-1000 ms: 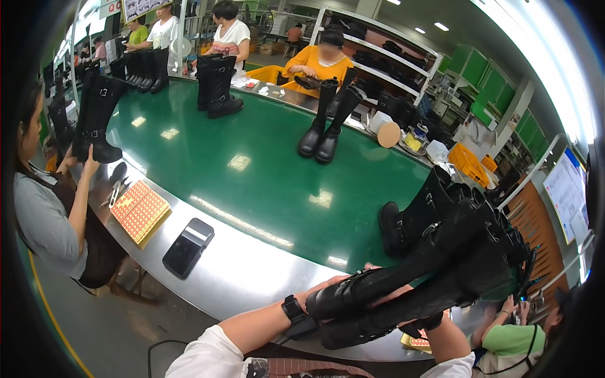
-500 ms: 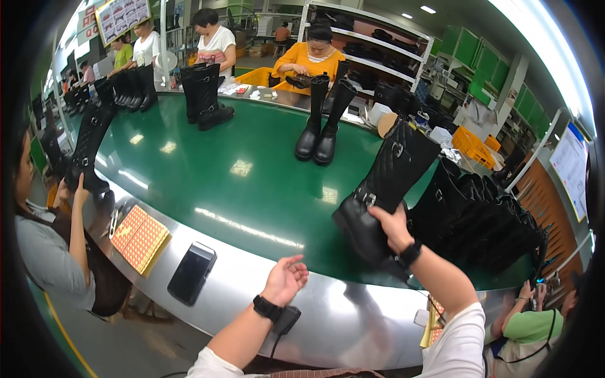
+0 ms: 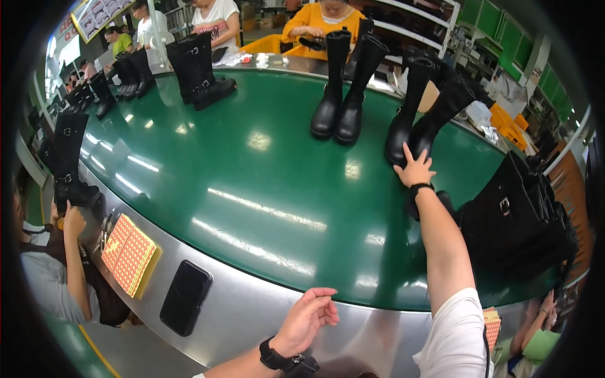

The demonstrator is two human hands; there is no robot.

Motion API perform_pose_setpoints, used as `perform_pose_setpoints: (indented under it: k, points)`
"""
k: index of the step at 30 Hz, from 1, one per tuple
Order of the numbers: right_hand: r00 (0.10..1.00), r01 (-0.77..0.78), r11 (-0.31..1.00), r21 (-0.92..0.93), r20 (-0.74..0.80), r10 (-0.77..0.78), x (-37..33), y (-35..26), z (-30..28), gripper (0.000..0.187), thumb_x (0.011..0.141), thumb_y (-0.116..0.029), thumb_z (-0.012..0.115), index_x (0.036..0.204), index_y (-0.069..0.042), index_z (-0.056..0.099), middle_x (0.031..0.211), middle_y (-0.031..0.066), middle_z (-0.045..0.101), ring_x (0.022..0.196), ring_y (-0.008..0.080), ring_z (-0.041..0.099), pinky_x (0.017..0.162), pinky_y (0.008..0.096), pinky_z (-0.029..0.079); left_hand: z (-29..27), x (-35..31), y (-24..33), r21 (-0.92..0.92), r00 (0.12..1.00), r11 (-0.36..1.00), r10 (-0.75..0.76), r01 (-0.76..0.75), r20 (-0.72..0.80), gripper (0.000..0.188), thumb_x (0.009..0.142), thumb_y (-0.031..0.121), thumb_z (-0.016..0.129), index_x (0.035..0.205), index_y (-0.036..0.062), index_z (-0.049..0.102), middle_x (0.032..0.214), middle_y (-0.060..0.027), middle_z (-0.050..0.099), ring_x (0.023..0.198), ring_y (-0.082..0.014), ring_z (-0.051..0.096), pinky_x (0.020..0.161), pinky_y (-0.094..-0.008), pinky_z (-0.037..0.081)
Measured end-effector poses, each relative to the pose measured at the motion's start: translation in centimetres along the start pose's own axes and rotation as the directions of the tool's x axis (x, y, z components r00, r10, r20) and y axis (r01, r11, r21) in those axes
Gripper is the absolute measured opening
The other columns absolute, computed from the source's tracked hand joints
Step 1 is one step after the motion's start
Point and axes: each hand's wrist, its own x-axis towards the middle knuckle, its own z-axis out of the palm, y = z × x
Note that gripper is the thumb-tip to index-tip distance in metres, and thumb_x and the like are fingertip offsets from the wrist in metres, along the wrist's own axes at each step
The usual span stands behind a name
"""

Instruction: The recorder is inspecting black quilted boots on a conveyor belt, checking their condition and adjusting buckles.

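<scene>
My right hand [image 3: 416,171] reaches out over the green surface with its fingers spread. It is at the toe of a tall black boot [image 3: 440,112], touching it or just in front of it. Upright beside that boot stands another black boot [image 3: 409,104]. Over the metal edge at the front, my left hand [image 3: 309,321] is held up, fingers loosely curled and apart, holding nothing. A dark band circles each wrist, and the left one has a small black box on it.
The green belt [image 3: 252,170] has a metal rim [image 3: 236,309] bearing a black phone [image 3: 186,297] and patterned card [image 3: 129,255]. A boot pair [image 3: 343,88] stands ahead, a dense boot group [image 3: 517,220] at right. At left, a co-worker's hands [image 3: 72,220] touch a boot [image 3: 70,160].
My right hand has let go of the boot it gripped near the ankle; that boot now stands upright farther away. My left hand has moved slightly right, and the view has shifted.
</scene>
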Motion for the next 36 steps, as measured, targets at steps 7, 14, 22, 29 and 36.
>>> perform_pose_setpoints:
  k: [7, 14, 22, 29, 36]
  points:
    - [0.984, -0.011, 0.999, -0.033, 0.178, 0.017, -3.6, 0.2, -2.0, 0.08, 0.079, -0.056, 0.065, 0.147, -0.036, 0.028, 0.154, 0.0198, 0.018, 0.139, 0.0432, 0.024, 0.103, 0.0685, 0.026, -0.9, 0.4, -0.4, 0.002, 0.997, 1.0, 0.015, -0.015, 0.081, 0.024, 0.097, 0.015, 0.046, 0.116, 0.0015, 0.049, 0.085, -0.0089, 0.059, 0.08, -0.0202, 0.059, 0.075, -0.0331, 0.048]
    - [0.876, 0.437, 0.885, 0.159, 0.148, -0.459, -17.6, 0.7, -6.8, 0.062, 0.08, -0.043, 0.068, 0.133, -0.018, 0.05, 0.143, 0.0196, 0.04, 0.137, 0.0351, 0.03, 0.106, 0.0647, 0.024, -1.2, 0.4, -0.8, 0.062, 0.991, 0.996, 0.062, -0.07, 0.12, 0.023, 0.097, 0.017, 0.045, 0.114, 0.0016, 0.05, 0.085, -0.0094, 0.059, 0.08, -0.0214, 0.06, 0.074, -0.0331, 0.049]
    - [0.72, 0.557, 0.783, 0.277, 0.309, -0.621, -30.2, 6.2, -10.9, 0.05, 0.083, -0.039, 0.066, 0.124, -0.012, 0.06, 0.135, 0.0165, 0.049, 0.132, 0.0306, 0.039, 0.109, 0.0586, 0.027, -1.5, 1.5, -0.9, 0.086, 0.986, 0.992, 0.082, -0.095, 0.144, 0.021, 0.096, 0.018, 0.047, 0.109, 0.0028, 0.053, 0.083, -0.0083, 0.06, 0.079, -0.0206, 0.061, 0.072, -0.0331, 0.051]
    - [0.778, 0.479, 0.799, 0.364, 0.245, -0.578, -32.2, 7.6, -14.5, 0.038, 0.083, -0.036, 0.066, 0.11, -0.01, 0.067, 0.107, 0.0119, 0.066, 0.101, 0.0301, 0.061, 0.09, 0.0446, 0.046, -1.7, 1.3, -0.7, 0.099, 0.986, 0.992, 0.063, -0.079, 0.155, 0.019, 0.095, 0.019, 0.051, 0.106, 0.0042, 0.054, 0.082, -0.008, 0.061, 0.078, -0.0202, 0.062, 0.071, -0.032, 0.051]
    - [0.746, -0.17, 0.36, 0.917, 0.359, -0.561, -39.7, 7.4, -12.9, 0.027, 0.091, -0.018, 0.065, 0.113, -0.004, 0.064, 0.092, 0.0074, 0.069, 0.083, 0.0139, 0.065, 0.078, 0.0283, 0.052, 2.6, -0.5, 2.3, 0.37, 0.982, 0.916, 0.101, -0.154, 0.159, 0.02, 0.093, 0.019, 0.057, 0.108, 0.0055, 0.057, 0.084, -0.0052, 0.062, 0.078, -0.0149, 0.062, 0.069, -0.029, 0.051]
